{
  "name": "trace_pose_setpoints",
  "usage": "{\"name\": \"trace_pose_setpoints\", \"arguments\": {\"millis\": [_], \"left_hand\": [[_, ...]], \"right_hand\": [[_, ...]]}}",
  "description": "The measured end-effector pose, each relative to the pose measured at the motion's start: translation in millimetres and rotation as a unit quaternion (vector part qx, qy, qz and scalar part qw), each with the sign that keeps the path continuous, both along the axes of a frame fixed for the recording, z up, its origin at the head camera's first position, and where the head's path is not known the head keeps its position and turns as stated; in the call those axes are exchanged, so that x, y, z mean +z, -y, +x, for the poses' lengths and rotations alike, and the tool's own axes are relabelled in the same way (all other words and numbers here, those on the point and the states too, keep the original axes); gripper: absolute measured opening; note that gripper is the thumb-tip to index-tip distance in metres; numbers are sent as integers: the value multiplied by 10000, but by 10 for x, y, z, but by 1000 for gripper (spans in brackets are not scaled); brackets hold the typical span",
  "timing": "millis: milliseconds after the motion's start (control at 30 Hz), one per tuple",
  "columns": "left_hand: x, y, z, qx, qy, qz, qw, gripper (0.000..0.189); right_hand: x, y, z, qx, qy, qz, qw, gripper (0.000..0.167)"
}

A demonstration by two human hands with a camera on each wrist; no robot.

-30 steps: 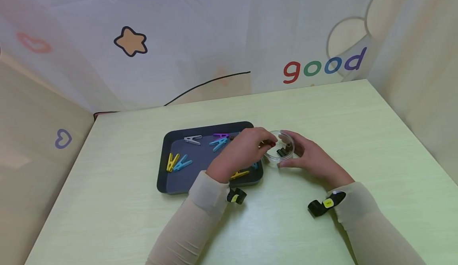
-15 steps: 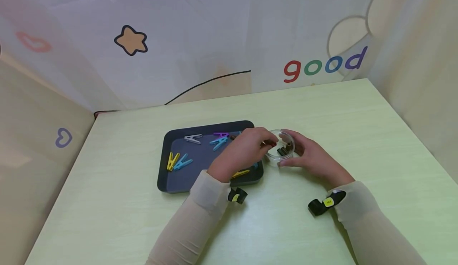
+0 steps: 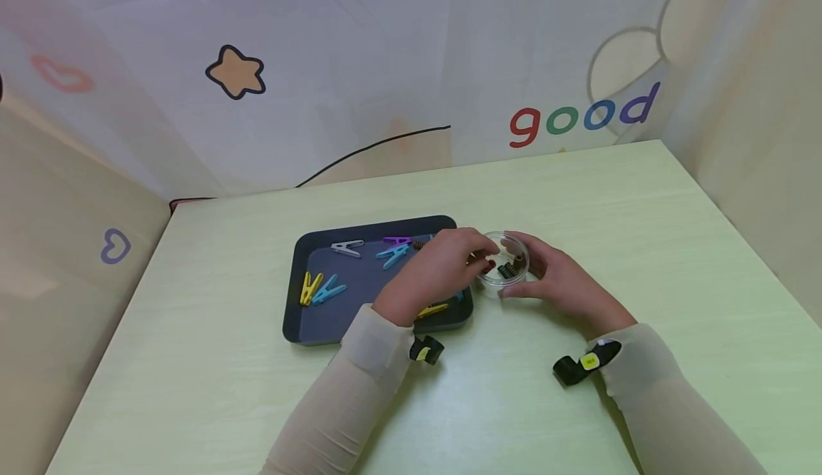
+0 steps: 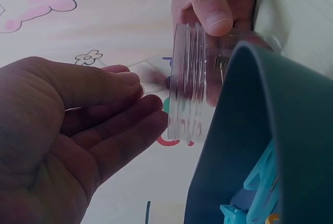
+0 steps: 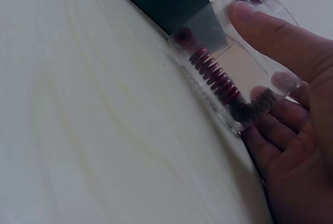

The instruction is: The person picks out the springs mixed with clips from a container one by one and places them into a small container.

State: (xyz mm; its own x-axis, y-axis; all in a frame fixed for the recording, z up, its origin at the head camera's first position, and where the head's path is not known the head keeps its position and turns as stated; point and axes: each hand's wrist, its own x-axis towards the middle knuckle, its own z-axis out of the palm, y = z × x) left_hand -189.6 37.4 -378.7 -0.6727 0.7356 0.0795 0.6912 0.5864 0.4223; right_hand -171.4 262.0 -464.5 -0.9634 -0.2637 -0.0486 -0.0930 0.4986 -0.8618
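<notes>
My right hand (image 3: 565,282) grips a clear plastic jar (image 5: 250,52) from its right side, thumb and fingers round the wall. Inside the jar lie a red coil spring (image 5: 214,75) and a dark coil spring (image 5: 261,104). At the jar's mouth hovers my left hand (image 4: 67,114), its fingers loosely bent with nothing visibly held between them. A blurred reddish thing (image 4: 153,78) shows between those fingertips and the rim. In the head view a small dark-red piece (image 3: 489,267) appears just under the left fingertips; its exact shape is too small to tell.
A dark tray (image 3: 292,318) stands left of the jar, partly under my left hand. It holds a white clothespin (image 3: 347,248), yellow clothespins (image 3: 310,289), blue clothespins (image 3: 329,289), a purple clothespin (image 3: 397,240) and a small brown coil (image 3: 418,245). A printed curtain hangs behind the table.
The dark-red piece has dropped away from my left fingertips into the jar's mouth, and those fingers have loosened. My right hand and the jar have stayed in place.
</notes>
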Motion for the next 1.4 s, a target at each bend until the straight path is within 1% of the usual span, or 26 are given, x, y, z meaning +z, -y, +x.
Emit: {"name": "trace_pose_setpoints", "arguments": {"millis": [300, 533, 767, 1000, 1400], "left_hand": [[6, 11, 12, 82, 65, 36, 9999, 25], [18, 18, 9, 126, -29, 37, 9999, 25], [15, 33, 3, 161, 54, 64, 9998, 25], [11, 59, -7, 184, 138, 148, 9996, 26], [45, 106, -9, 348, 4, 212, 9992, 25]], "right_hand": [[-1, -2, -9, 17, -12, -67, 10000, 94], [16, 4, 1, -11, 4, -45, 10000, 93], [7, -1, -4, -21, 0, 49, 10000, 95], [8, 1, -4, 22, -78, 19, 10000, 93], [4, 1, -1, -4, -29, 77, 10000, 94]]}}
